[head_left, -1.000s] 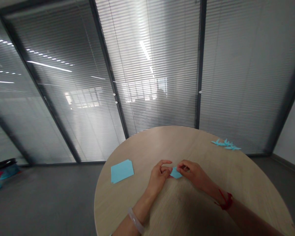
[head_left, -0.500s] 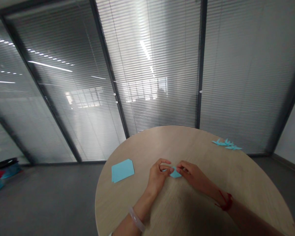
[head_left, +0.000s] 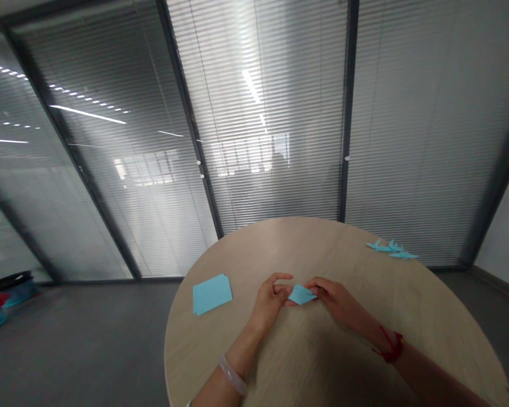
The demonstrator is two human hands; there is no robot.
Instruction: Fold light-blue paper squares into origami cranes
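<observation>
A small piece of folded light-blue paper, roughly kite-shaped, is held between my two hands just over the table. My left hand pinches its left corner between thumb and fingers, the index finger arched above. On the other side, my right hand grips the right corner, where a split in the folded layers shows. The fingertips cover both ends of the paper. To the left lies a stack of light-blue paper sheets, its edges slightly uneven.
Several folded blue paper cranes sit near the far right edge of the round wooden table. Behind it stands a glass partition with blinds. Red and blue items are at far left on the floor.
My hands have drawn slightly apart, and more of the folded paper shows between them. The right fingers have shifted to its right corner. The stack and cranes stay put.
</observation>
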